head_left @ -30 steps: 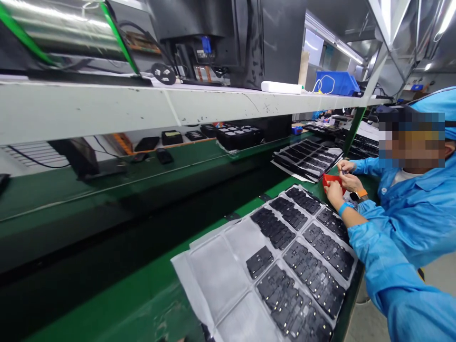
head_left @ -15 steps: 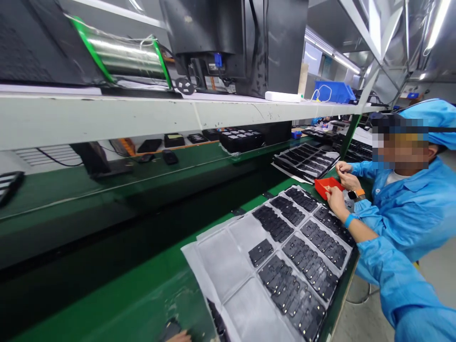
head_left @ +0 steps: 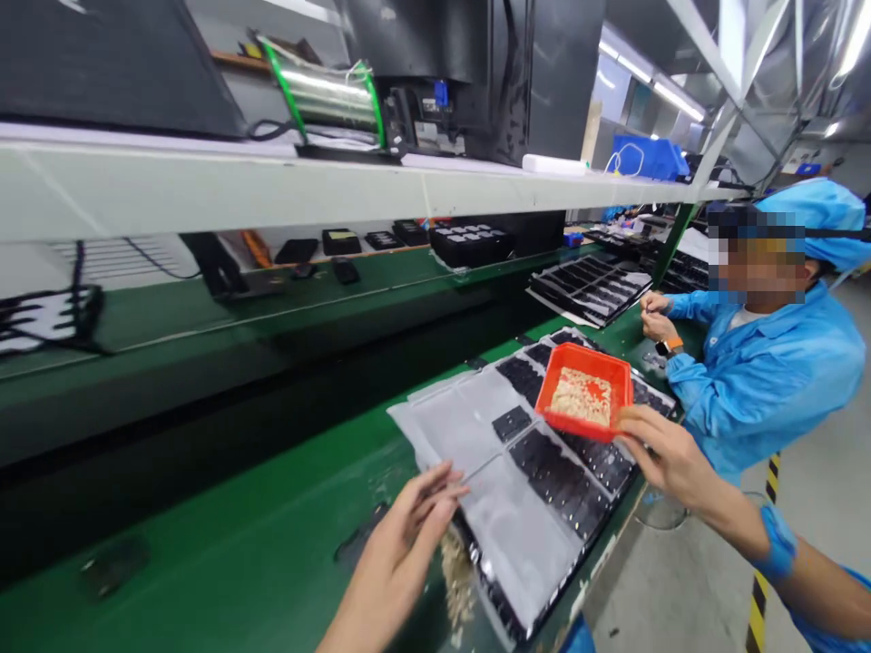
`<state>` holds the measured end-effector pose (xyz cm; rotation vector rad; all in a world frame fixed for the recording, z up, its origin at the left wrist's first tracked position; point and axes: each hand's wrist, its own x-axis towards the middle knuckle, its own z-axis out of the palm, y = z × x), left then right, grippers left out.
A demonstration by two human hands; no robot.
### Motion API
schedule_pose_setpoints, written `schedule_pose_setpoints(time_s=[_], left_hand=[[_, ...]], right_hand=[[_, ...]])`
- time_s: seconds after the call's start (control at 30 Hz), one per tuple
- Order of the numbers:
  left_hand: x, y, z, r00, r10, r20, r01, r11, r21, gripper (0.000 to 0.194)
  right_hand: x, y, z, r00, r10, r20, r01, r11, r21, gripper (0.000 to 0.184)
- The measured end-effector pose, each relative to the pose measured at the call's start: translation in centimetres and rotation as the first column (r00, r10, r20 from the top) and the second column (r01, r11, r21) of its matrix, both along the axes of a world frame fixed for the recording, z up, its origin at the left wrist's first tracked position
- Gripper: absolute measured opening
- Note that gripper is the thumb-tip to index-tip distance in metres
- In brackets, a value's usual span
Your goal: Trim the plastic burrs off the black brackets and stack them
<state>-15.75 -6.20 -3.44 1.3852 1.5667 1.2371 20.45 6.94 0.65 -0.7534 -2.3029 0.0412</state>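
My right hand (head_left: 670,458) grips the near right corner of a red plastic bin (head_left: 621,390), held tilted above the tray. Small beige pieces (head_left: 581,397) lie in the bin. My left hand (head_left: 401,542) is open, fingers stretched toward the left edge of the white-lined tray (head_left: 513,535); whether they touch it I cannot tell. Beside that hand, a heap of beige pieces (head_left: 457,585) lies on the bench. Rows of flat black plastic parts (head_left: 554,476) fill several tray compartments, partly hidden by the bin. A blurred dark object (head_left: 360,541) lies left of my left hand.
A co-worker in blue (head_left: 776,363) sits at the right, both hands (head_left: 657,313) together over the bench. Another loaded tray (head_left: 592,286) stands farther back. A white shelf edge (head_left: 340,195) spans overhead, bearing a wire spool (head_left: 327,100) and a monitor. The green bench (head_left: 224,562) runs left.
The red bin has come from beside the co-worker to above the tray, carried toward me by my right hand. My left hand has risen into view. The camera view has shifted left.
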Motion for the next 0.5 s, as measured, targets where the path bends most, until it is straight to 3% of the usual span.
schedule_pose_setpoints(time_s=[0.07, 0.17, 0.27, 0.33, 0.37, 0.43, 0.5], left_hand=[[2.2, 0.2, 1.9, 0.982, -0.085, 0.172, 0.084, 0.996, 0.01, 0.085], [4.2, -1.6, 2.9, 0.957, -0.2, 0.209, 0.209, 0.978, -0.025, 0.082], [5.5, -5.6, 2.0, 0.946, -0.259, 0.195, 0.276, 0.959, -0.062, 0.06], [6.7, -8.8, 0.5, 0.953, -0.218, 0.212, 0.242, 0.966, -0.094, 0.052], [7.6, -10.5, -0.4, 0.958, -0.179, 0.224, 0.207, 0.972, -0.108, 0.05], [9.5, -13.4, -2.2, 0.963, -0.116, 0.245, 0.152, 0.979, -0.134, 0.048], [11.2, -15.7, -3.8, 0.966, -0.083, 0.244, 0.121, 0.982, -0.144, 0.048]], right_hand=[[-0.5, -5.8, 1.1, 0.986, 0.151, 0.065, -0.152, 0.988, -0.002, 0.027], [-0.7, -12.7, 1.3, 0.939, 0.325, 0.116, -0.322, 0.946, -0.05, 0.038], [-0.2, -17.8, -0.4, 0.928, 0.368, 0.059, -0.348, 0.913, -0.214, 0.038], [0.3, -20.8, -2.4, 0.963, 0.266, -0.047, -0.261, 0.872, -0.413, 0.037], [0.5, -22.2, -3.6, 0.977, 0.178, -0.116, -0.212, 0.82, -0.532, 0.047], [0.9, -24.9, -6.3, 0.97, -0.032, -0.243, -0.167, 0.639, -0.751, 0.078], [1.2, -27.0, -9.2, 0.94, -0.215, -0.265, -0.151, 0.435, -0.888, 0.075]])
